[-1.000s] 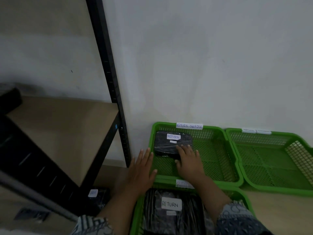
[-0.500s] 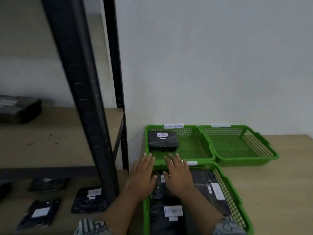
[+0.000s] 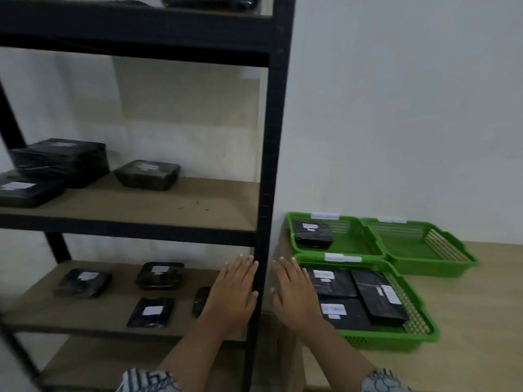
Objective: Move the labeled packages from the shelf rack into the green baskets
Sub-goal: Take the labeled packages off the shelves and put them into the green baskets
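Both hands are empty, fingers straight and flat: my left hand (image 3: 235,290) hovers over the rack's lower shelf (image 3: 113,306), my right hand (image 3: 294,292) just past the post (image 3: 264,165), beside the near green basket (image 3: 418,335). The closest package (image 3: 201,299) lies just left of my left hand. Its black wrap looks slick and soft, and it is probably light; I'd pinch across its long edges
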